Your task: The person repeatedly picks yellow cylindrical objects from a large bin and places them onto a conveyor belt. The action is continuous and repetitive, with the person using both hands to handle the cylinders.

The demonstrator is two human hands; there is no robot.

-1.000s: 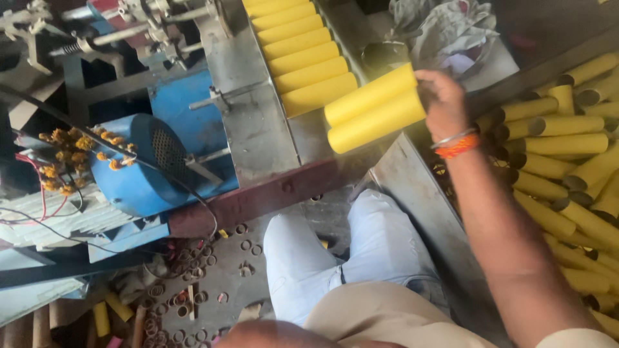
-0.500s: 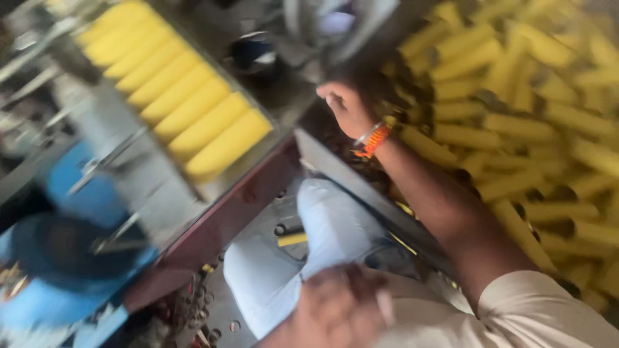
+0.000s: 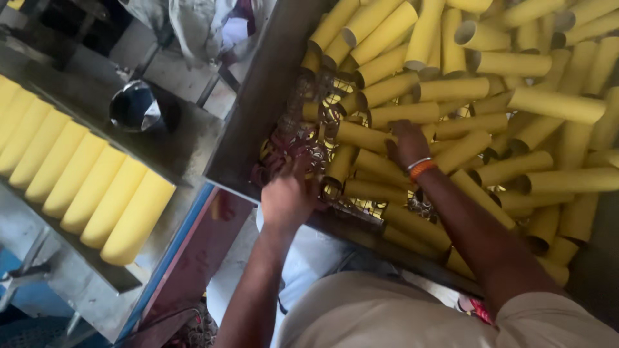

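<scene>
- The right hand (image 3: 407, 143) reaches into the pile of yellow cardboard tubes (image 3: 490, 103) at the frame's centre, fingers curled over one tube; whether it grips is unclear.
- The left hand (image 3: 288, 196) rests at the lower left edge of the pile, on a tangle of dark wire rings (image 3: 293, 138); its grip is hidden.
- The tubes fill a metal bin (image 3: 258, 109) across the upper right.
- A row of yellow tubes (image 3: 77, 180) lies on a tray at the left.

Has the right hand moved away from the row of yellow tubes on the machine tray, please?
Yes. The right hand has left the tray's row of yellow tubes and now rests in the bin of loose yellow tubes.
</scene>
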